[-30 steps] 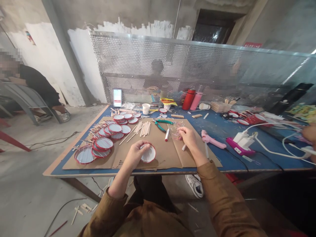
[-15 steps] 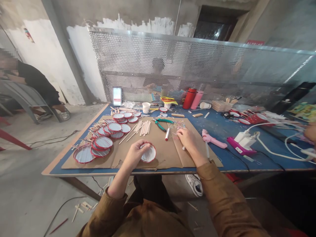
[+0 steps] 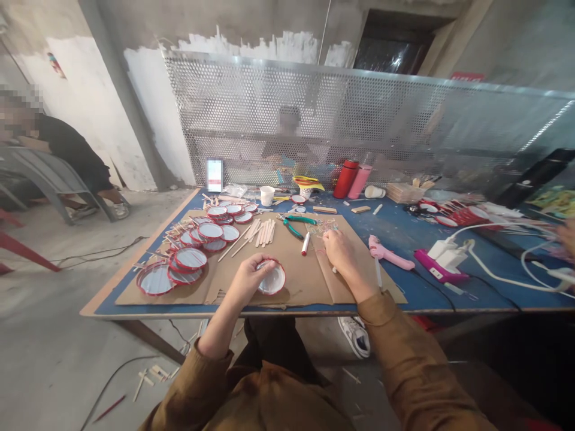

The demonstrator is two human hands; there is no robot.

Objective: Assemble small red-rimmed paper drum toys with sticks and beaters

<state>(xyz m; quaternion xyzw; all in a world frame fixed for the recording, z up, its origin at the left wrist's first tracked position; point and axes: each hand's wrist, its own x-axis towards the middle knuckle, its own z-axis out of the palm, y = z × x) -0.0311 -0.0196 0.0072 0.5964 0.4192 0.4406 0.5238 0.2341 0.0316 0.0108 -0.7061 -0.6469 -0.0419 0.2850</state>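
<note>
My left hand (image 3: 246,280) grips the edge of a round white disc with a red rim (image 3: 274,280), thumb on top, low over the cardboard sheet (image 3: 305,281). My right hand (image 3: 339,248) is at a scatter of thin, coloured bits (image 3: 327,224), fingers pinched together; whatever they hold is too small to make out. Between the hands lies a white marker with a red end (image 3: 305,243). Beyond it are green-handled pliers (image 3: 294,227) and flat wooden sticks (image 3: 266,232). Many similar red-rimmed discs (image 3: 191,258) with sticks are heaped on the left.
A pink glue gun (image 3: 390,254) and purple power strip (image 3: 442,266) with white cables are on the right. Paper cups (image 3: 266,196), a red bottle (image 3: 345,179) and a pink one (image 3: 360,181) line the back before a perforated metal screen (image 3: 251,108). A person (image 3: 72,149) sits far left.
My right hand has shifted slightly among the coloured bits, its fingers now more tucked in. My left hand and its disc stay nearly still; the view has shifted slightly.
</note>
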